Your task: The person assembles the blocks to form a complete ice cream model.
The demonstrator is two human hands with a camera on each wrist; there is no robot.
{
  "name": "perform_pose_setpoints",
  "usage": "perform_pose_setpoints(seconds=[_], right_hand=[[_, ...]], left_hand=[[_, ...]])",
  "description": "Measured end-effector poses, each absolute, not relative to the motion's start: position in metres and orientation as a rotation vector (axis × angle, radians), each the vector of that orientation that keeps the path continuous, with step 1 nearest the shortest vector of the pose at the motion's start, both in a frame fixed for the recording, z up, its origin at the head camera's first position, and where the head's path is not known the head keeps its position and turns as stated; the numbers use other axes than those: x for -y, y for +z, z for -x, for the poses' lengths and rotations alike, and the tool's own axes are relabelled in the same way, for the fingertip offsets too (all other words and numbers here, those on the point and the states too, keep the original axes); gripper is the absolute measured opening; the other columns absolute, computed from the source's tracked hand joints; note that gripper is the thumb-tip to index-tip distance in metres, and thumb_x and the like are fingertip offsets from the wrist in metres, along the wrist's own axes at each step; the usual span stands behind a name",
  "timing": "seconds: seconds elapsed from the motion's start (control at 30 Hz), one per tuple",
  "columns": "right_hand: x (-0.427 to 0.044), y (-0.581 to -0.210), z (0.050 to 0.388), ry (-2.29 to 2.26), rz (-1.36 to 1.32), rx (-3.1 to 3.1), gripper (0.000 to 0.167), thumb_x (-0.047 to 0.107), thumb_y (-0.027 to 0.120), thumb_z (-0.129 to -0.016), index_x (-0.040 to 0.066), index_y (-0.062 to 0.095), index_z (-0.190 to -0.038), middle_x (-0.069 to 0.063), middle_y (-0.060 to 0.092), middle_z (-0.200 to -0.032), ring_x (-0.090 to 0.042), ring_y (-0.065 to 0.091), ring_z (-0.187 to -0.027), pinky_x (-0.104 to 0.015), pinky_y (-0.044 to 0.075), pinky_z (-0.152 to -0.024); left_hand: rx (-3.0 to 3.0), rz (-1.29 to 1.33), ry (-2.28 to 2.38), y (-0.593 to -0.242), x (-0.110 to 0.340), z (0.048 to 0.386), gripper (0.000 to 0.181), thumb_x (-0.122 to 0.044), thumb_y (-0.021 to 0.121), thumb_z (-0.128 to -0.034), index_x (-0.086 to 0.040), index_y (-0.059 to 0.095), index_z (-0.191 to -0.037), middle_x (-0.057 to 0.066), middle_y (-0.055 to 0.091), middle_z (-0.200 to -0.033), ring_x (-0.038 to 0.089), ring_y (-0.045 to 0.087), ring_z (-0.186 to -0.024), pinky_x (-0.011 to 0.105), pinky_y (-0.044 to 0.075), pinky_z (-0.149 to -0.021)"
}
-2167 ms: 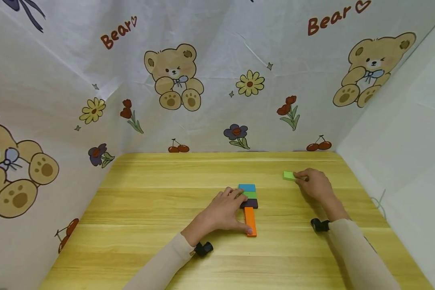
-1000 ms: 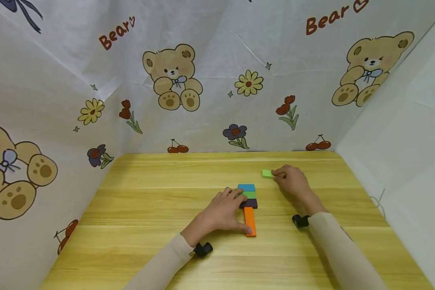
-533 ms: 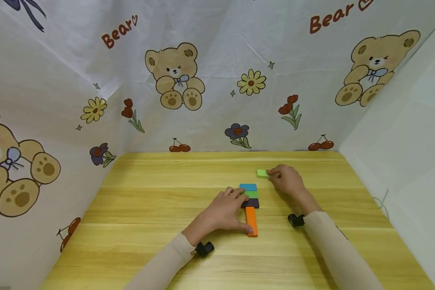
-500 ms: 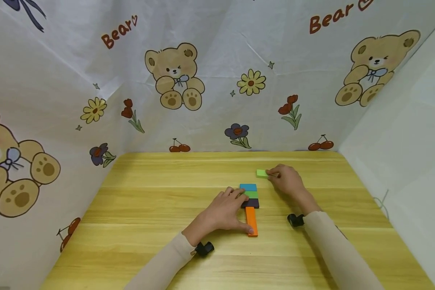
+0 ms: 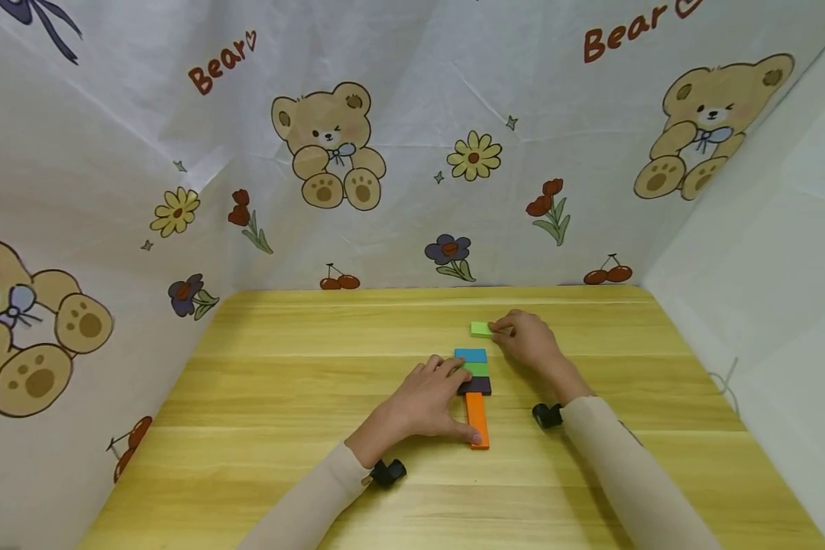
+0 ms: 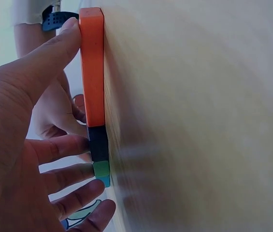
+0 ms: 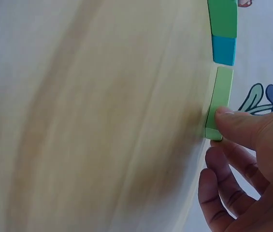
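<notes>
Three flat blocks lie side by side on the wooden table: blue (image 5: 470, 355), green (image 5: 477, 370) and dark (image 5: 479, 386). An orange block (image 5: 477, 416) extends toward the person from the dark one. My left hand (image 5: 419, 401) rests along them, fingers spread; its thumb touches the orange block's near end, and its fingertips touch the row. Between the thumb and fingers of my right hand (image 5: 529, 340), a light green block (image 5: 480, 329) is pinched by its right end, just behind the blue block with a gap between them. In the right wrist view this light green block (image 7: 220, 99) appears low over the table.
A white cloth (image 5: 412, 229) printed with bears and flowers hangs behind the table (image 5: 302, 397) and along its left side. A white wall (image 5: 756, 252) stands at the right, with a thin cable (image 5: 729, 382) near the table's edge. Small black cameras (image 5: 387, 473) sit at both wrists.
My right hand has moved left with the light green block, from the back right to behind the blue block. The left hand and the blocks under it have stayed put.
</notes>
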State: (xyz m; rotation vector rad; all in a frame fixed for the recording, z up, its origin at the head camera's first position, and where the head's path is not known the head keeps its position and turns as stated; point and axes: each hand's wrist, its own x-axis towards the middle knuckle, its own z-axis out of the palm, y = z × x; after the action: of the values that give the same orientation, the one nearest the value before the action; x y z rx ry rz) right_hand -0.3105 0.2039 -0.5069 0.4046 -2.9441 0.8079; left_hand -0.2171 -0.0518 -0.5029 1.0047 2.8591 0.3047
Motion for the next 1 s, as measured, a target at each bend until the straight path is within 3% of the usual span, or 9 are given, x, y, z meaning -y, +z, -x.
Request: perform_pose_setpoints(seconds=[1.0], right_hand=[[-0.175, -0.506, 0.312, 0.805, -0.455, 2.964, 0.026, 0.019, 0.076, -0.102, 0.014, 0.082, -0.127, -0.006, 0.076, -0.119, -0.024, 0.070, -0.092, -0.045, 0.060, -0.082]], left_hand=[[-2.863, -1.002, 0.292, -0.504, 0.052, 0.217, 0.107, -0.094, 0.067, -0.0763, -0.026, 0.051, -0.157, 0.002, 0.040, -0.173, 0.024, 0.046, -0.145, 0.047, 0.044, -0.120]])
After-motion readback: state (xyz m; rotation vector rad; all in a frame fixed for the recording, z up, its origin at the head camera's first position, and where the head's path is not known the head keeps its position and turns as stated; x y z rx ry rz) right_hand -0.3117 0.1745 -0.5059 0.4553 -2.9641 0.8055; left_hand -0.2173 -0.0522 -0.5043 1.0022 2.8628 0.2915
